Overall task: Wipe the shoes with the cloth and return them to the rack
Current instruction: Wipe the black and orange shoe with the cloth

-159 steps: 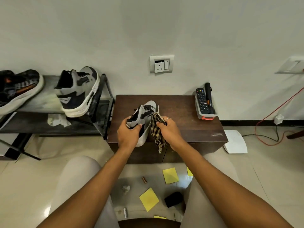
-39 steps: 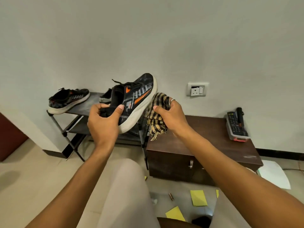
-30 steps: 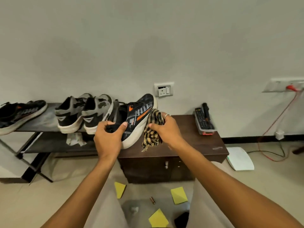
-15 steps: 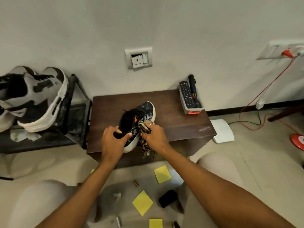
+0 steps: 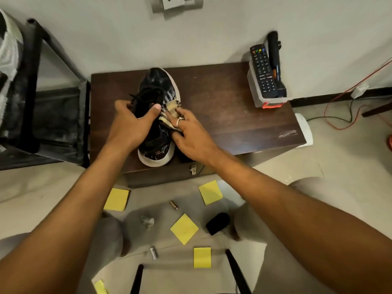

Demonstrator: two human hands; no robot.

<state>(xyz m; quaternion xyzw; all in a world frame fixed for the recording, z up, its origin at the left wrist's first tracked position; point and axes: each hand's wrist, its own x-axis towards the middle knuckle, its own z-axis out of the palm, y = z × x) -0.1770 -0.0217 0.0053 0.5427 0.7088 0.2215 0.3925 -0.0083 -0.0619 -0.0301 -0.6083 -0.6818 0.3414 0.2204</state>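
Head view, single frame, some motion blur at the left edge.

Black shoe (image 5: 157, 84) stands sole-down on the dark wooden worktop (image 5: 222, 107), toe toward the wall, heel at the front edge. White sole rim shows at toe and heel.

Left hand (image 5: 131, 122) grips the shoe at its collar: thumb on the right side of the opening, fingers wrapped over the left side by the laces.

Right hand (image 5: 192, 135) holds the checked cloth (image 5: 169, 109) against the shoe's right flank, fingers laid across it, ring on one finger. Thumb appears to pinch the cloth's lower edge; partly hidden, so not certain.

Shoe rack (image 5: 63, 115) stands just left of the worktop, touching or nearly so. A grey-and-white shoe (image 5: 8, 52) shows blurred at the far left edge.

At the worktop's back right corner, a holder (image 5: 269, 102) carries a remote (image 5: 263, 73).

Floor below: yellow paper squares (image 5: 184, 228), a small battery (image 5: 173, 205), a black object (image 5: 218, 223).
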